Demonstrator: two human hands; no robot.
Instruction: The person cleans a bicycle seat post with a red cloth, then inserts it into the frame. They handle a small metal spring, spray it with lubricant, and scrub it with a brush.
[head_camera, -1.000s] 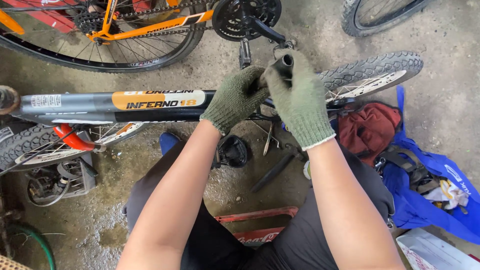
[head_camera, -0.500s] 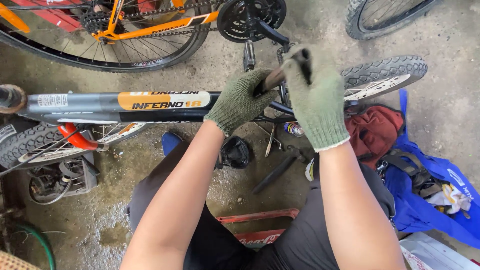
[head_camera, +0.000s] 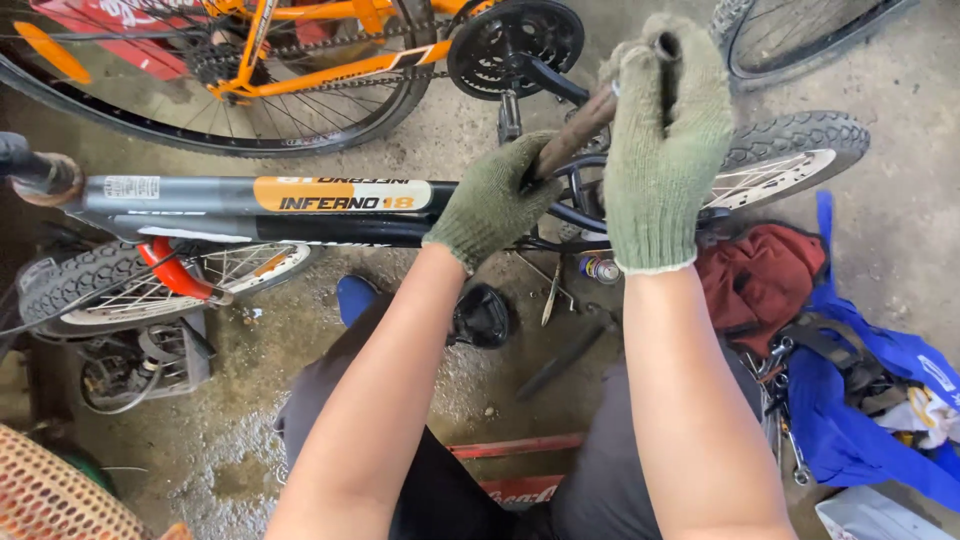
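A small bicycle with a grey and black frame lies across my lap, its knobbly rear tyre to the right. Both my hands wear green knit gloves. My left hand grips the frame where a rusty brown seat post rises from it. My right hand is wrapped around the upper end of that post, whose open tube tip shows above my fingers. The post tilts up to the right.
An orange bicycle with a black chainring stands behind. On the concrete floor lie a black saddle, a small can, loose hand tools, a red cloth bag and a blue bag. A woven basket sits at lower left.
My right hand has risen along the seat post, and more of the rusty post shows between my two hands. My left hand stays on the frame.
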